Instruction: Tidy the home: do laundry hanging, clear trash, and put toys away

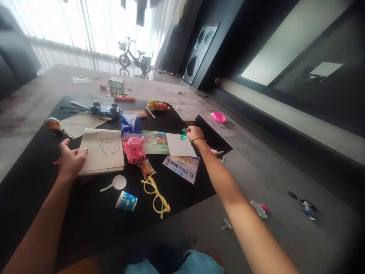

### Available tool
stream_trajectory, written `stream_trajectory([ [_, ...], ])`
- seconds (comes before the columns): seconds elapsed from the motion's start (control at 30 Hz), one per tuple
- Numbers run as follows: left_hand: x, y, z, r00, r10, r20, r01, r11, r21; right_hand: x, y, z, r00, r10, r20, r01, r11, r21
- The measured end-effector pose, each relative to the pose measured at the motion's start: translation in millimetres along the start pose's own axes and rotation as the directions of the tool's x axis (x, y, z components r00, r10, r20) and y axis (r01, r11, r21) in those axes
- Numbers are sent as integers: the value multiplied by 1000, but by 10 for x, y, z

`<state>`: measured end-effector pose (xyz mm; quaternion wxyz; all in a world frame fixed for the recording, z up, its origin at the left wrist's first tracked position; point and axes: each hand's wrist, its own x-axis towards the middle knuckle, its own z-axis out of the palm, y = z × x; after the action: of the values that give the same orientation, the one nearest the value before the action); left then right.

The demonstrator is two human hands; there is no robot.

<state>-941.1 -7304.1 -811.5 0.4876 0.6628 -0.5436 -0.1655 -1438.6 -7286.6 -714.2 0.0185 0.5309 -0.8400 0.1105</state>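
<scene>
My left hand [71, 158] is closed on the left edge of a sketchpad [95, 146] with circles drawn on its top page. A bit of something red shows beside that hand. My right hand [195, 134] pinches a small green piece [183, 134], its exact kind unclear, above the white page of an open picture book [155, 142]. Below the book lies a purple printed booklet [184, 167]. Between my hands are a pink animal-shaped toy [134, 149], a blue plastic packet [130, 125] and a small brown snack wrapper [146, 168].
Nearer me on the black mat [182, 203] lie a white spoon [118, 182], a blue-and-white paper cup [126, 201] and yellow glasses frames [156, 196]. Farther off are a toy car [105, 109], a doll-like toy [158, 105] and a clear box [116, 87]. A pink dish [218, 117] sits right.
</scene>
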Motion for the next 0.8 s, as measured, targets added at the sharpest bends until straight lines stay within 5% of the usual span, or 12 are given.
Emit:
stream_trajectory([
  [0.1, -68, 171, -7, 999, -45, -8, 45, 989, 138, 255, 304, -252, 945, 294, -142, -273, 950, 151],
  [0.17, -121, 263, 11, 998, 69, 3, -69, 984, 164, 307, 413, -310, 941, 321, -109, -288, 927, 242],
  [0.27, -209, 379, 45, 974, 224, -2, -219, 953, 208, 105, 292, -152, 991, -4, 132, -38, 948, 315],
  [0.3, -239, 414, 53, 963, 269, -6, -261, 939, 223, -24, 177, -47, 962, -183, 204, 108, 937, 333],
  [0.4, -321, 497, 69, 917, 398, -15, -383, 891, 246, -454, -282, 312, 738, -609, 290, 507, 784, 358],
  [0.47, -366, 532, 75, 888, 459, -13, -445, 867, 224, -673, -574, 511, 686, -655, 316, 588, 755, 290],
  [0.57, -416, 590, 79, 829, 559, -29, -548, 821, 158, -810, -825, 659, 729, -597, 334, 599, 793, 111],
  [0.73, -554, 988, 83, 605, 791, -90, -789, 611, 69, -754, -772, 595, 686, -650, 328, 701, 710, -60],
  [0.8, -672, 1270, 134, 557, 829, -42, -830, 557, -20, -740, -693, 529, 702, -618, 353, 684, 724, -92],
])
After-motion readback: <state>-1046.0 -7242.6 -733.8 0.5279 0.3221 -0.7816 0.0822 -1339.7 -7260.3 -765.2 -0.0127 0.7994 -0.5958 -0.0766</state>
